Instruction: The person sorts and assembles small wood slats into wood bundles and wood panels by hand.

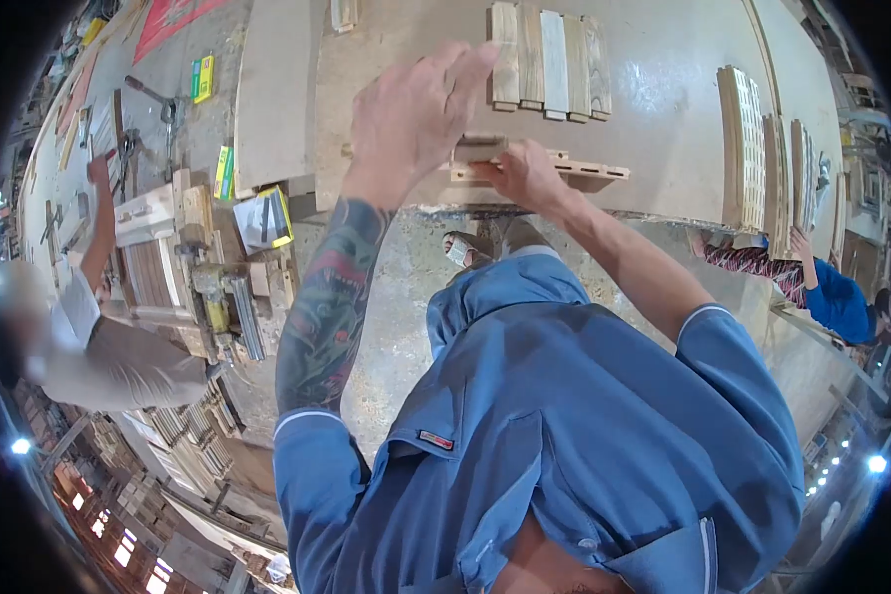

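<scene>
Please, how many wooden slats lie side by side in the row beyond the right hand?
5, on the table, from left to right: the first slat, the second slat, the whitish middle slat, the fourth slat and the last slat. Any underneath would be hidden.

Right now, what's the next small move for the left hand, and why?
I'd probably lower the left hand toward the left end of the wood to steady it: the wood lies near the table edge, the right hand is at it, and the left hovers with nothing visible in it.
</scene>
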Available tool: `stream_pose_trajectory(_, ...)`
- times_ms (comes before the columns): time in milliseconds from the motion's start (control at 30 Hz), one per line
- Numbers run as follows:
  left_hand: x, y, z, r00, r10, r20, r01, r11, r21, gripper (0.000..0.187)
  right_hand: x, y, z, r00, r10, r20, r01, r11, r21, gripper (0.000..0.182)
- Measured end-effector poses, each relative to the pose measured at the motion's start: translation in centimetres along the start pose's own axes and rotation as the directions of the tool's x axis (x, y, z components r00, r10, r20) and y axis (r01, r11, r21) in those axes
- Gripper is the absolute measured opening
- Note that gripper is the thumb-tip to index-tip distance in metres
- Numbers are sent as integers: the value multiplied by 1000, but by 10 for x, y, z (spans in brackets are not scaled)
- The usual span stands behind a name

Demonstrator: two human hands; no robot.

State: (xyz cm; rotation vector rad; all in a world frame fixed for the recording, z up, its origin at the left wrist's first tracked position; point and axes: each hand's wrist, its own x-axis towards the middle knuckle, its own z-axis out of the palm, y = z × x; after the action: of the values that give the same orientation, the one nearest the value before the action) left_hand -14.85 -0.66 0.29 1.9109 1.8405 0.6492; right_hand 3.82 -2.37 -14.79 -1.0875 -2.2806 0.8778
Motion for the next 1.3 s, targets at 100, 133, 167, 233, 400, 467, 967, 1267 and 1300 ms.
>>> stream_pose_trajectory(100, 1, 9, 7, 996, 86, -26, -85, 996, 38, 65, -3, -2, -8, 999, -9, 43, 8, 1000, 25, 30)
stream_pose_trajectory(133, 2, 18, 10, 989, 147, -25, -145, 986, 87, 65, -1, -5, -14, 998, -16, 66, 13, 999, 45, 32)
stream_pose_trajectory(167, 4, 25, 12, 978, 205, -24, -200, 970, 138, 65, 4, -5, -26, 968, 64, 241, -58, 998, -30, 31)
stream_pose_trajectory(233, 3, 31, 14, 986, 141, 90, -156, 970, 188, 63, 17, 53, -19, 979, 63, 196, -107, 969, 221, 33)
stream_pose_trajectory(400, 6, 39, 16, 991, 79, 106, -103, 964, 246, 63, 108, 100, -1, 921, 376, -100, -368, 759, -537, 61)
stream_pose_trajectory(467, 8, 38, 16, 991, 71, 117, -98, 965, 242, 63, 110, 97, 41, 970, 231, -78, -236, 807, -541, 65)
stream_pose_trajectory(967, -3, 37, 22, 998, 50, 24, -54, 974, 222, 63, -4, 60, -47, 959, 283, 28, -238, 744, 625, 39)
stream_pose_trajectory(1267, -4, 24, 21, 997, 3, 83, -20, 978, 208, 66, -29, 27, -43, 988, 140, 58, -151, 937, 315, 27)
stream_pose_trajectory(1300, -1, 23, 22, 996, 11, 87, -24, 989, 148, 66, -31, 27, -38, 988, 145, 47, -153, 939, 309, 27)
